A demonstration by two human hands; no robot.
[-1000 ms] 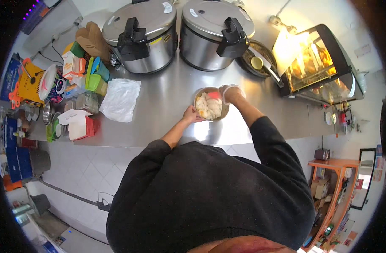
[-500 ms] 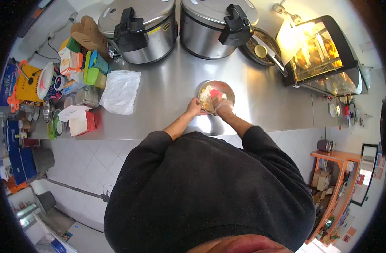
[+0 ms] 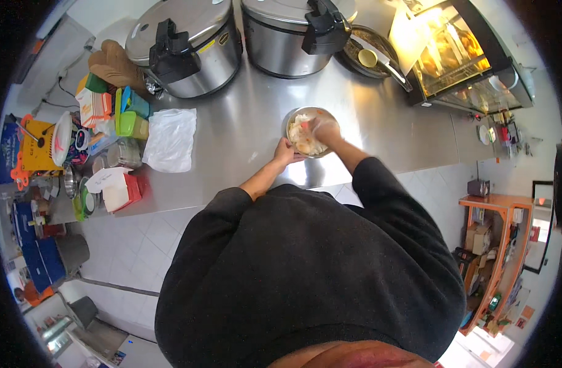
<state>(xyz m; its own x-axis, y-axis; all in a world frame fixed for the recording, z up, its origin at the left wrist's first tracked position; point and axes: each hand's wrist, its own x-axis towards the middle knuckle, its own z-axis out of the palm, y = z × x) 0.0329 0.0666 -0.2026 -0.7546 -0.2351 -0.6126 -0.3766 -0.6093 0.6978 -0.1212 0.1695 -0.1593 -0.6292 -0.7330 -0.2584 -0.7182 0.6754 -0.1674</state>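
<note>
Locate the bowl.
The bowl is in the upper middle of the head view, in front of the right cooker, with the left hand at its lower left and the right hand over it.

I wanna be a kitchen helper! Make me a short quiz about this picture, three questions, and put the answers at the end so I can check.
1. Pick one: where does the white plastic bag lie?
A) on the person's left of the bowl
B) on the person's right of the bowl
C) inside the bowl

2. True or false: the left hand holds the bowl at its side.

3. Count: how many big silver pots stand at the back of the counter?

Key:
1. A.
2. True. The right hand, a bit blurred, is at the food in the bowl.
3. Two.
</note>
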